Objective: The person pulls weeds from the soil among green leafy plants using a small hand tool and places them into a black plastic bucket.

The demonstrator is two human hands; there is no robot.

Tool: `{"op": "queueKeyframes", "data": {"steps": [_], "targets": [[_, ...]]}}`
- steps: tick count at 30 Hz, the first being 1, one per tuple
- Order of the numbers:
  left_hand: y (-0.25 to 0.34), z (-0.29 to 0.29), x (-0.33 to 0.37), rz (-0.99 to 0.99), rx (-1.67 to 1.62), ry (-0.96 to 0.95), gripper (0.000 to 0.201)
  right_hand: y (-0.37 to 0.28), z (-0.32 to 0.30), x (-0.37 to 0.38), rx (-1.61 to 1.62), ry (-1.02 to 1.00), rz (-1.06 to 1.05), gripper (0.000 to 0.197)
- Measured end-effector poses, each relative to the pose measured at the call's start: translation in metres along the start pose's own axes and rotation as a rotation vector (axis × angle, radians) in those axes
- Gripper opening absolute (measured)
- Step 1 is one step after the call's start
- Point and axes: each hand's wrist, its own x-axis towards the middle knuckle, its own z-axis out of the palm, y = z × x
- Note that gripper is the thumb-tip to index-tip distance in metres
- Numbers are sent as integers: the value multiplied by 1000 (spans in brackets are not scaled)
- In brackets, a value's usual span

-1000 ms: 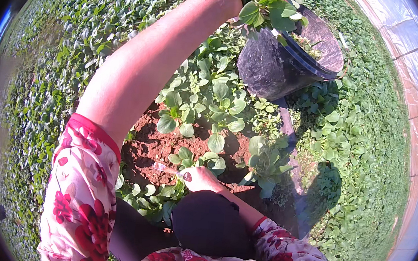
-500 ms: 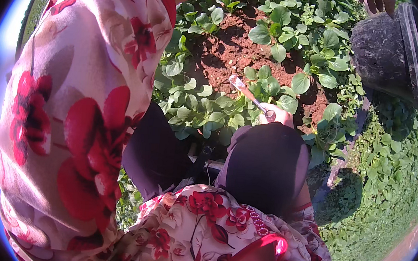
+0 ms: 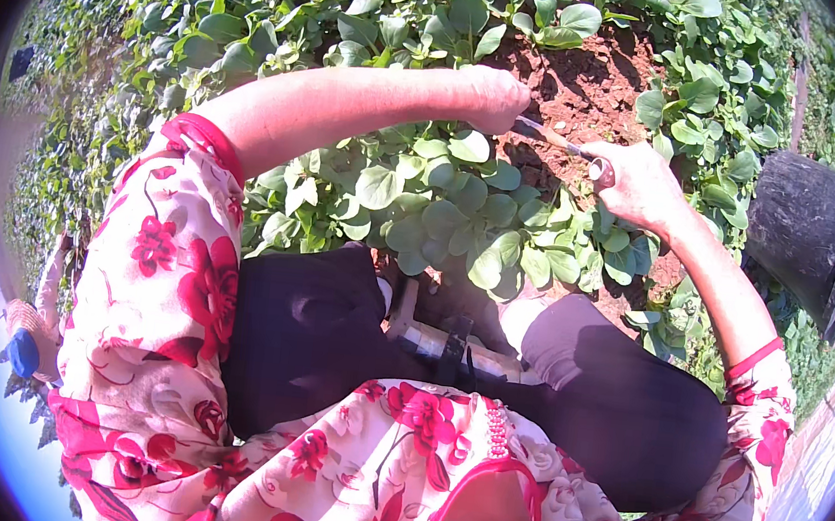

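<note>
My right hand (image 3: pixel 636 186) is closed around the handle of a narrow digging tool (image 3: pixel 558 139). Its thin, soil-reddened blade points left, low over the red earth (image 3: pixel 595 87). My left hand (image 3: pixel 493 99) is beside the blade's tip, its back uppermost and curled; its fingers are hidden, so whether it grips anything cannot be told. Broad-leaved green plants (image 3: pixel 443 208) grow around both hands and just in front of my knees.
To the right of my right forearm a black bucket (image 3: pixel 802 232) stands among the plants. Between my dark-trousered legs is a pale frame (image 3: pixel 430 342) with a black strap. Another person (image 3: pixel 37 329) shows small at the left edge. A light strip (image 3: pixel 814 470) runs along the lower right.
My left hand has come back from the bucket to the soil beside the blade. My right hand, still holding the tool, appears farther forward and right. The view has shifted.
</note>
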Motion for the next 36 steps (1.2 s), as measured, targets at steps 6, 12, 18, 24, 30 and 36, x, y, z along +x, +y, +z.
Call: {"op": "queueKeyframes", "data": {"steps": [6, 12, 18, 24, 30, 36], "targets": [[-1, 63, -63, -174, 186, 55, 23, -44, 19, 67, -190, -50, -172, 26], [-13, 100, -75, -101, 141, 523, 14, -88, 48, 85, -283, 156, -83, 41], [-20, 59, -50, -134, 203, 365, 18, -114, 57, 97, -178, 383, 207, 30], [-29, 84, -60, -209, 146, 212, 30, -104, 79, 79, 178, 593, 456, 27], [-25, 108, -108, -260, 174, 474, 15, -103, 95, 63, 397, 600, 431, 30], [-17, 98, -114, -272, 29, 294, 16, -111, 95, 59, 348, 408, 403, 25]]}}
